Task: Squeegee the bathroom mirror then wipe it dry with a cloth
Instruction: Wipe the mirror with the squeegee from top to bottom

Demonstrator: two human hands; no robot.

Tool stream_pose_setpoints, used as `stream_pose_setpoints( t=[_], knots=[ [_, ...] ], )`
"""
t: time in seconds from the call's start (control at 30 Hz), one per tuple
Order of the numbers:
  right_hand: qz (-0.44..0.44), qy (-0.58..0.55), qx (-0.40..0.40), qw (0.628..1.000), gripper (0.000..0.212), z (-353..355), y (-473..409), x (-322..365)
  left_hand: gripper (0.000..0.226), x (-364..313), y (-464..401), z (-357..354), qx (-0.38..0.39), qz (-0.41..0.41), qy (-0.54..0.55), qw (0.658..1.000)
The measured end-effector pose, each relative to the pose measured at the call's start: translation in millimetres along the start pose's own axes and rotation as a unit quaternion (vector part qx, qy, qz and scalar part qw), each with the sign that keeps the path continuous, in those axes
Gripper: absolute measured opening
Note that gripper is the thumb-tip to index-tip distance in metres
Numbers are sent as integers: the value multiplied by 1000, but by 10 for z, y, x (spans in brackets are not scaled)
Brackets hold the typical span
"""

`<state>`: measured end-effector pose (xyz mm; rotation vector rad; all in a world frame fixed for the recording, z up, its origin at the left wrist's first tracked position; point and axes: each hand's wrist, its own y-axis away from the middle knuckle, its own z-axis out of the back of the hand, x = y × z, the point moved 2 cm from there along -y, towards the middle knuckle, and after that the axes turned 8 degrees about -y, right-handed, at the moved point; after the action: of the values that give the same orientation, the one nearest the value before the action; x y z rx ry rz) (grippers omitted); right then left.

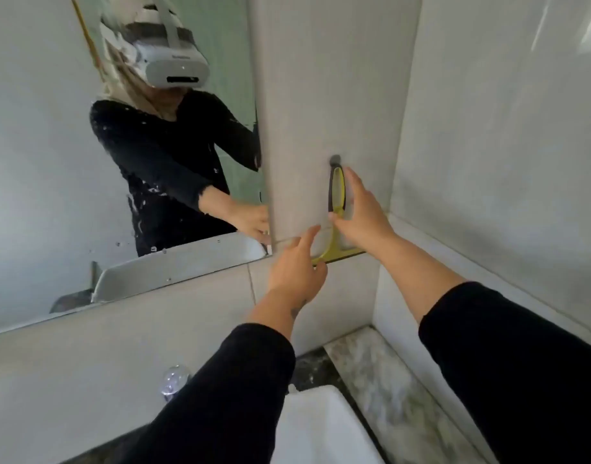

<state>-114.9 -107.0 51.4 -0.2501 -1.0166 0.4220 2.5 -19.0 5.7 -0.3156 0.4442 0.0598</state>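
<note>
A yellow squeegee (330,243) hangs upright by its loop handle from a dark hook (335,159) on the tiled wall, just right of the mirror (53,162). The mirror carries white specks and streaks and reflects me. My right hand (364,216) lies against the handle with straight, spread fingers, its thumb touching the neck of the squeegee. My left hand (294,272) is at the left end of the blade, fingers curled over it and the index finger pointing up. No cloth is in view.
A white sink (314,426) sits below my arms, with a chrome tap (173,380) on its left. A marbled counter (381,380) runs into the corner on the right, where a tiled side wall (488,162) stands close.
</note>
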Motion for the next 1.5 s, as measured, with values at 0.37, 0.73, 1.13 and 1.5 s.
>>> stream_pose_setpoints(
  t=[0.37, 0.73, 1.13, 1.5],
  knots=[
    [81, -92, -85, 989, 81, -169, -212, -194, 75, -185, -255, -666, -95, 28, 26, 995],
    [-65, -184, -83, 977, 67, 350, 213, 726, 53, -473, 270, 77, -200, 24, 32, 979],
    [237, 257, 19, 937, 65, 530, 904, 2080, 47, -109, 1086, 1666, -253, -19, -187, 949],
    [383, 280, 91, 876, 30, 290, 1020, 3277, 45, 283, 1554, 3080, -333, -49, -228, 914]
  ],
)
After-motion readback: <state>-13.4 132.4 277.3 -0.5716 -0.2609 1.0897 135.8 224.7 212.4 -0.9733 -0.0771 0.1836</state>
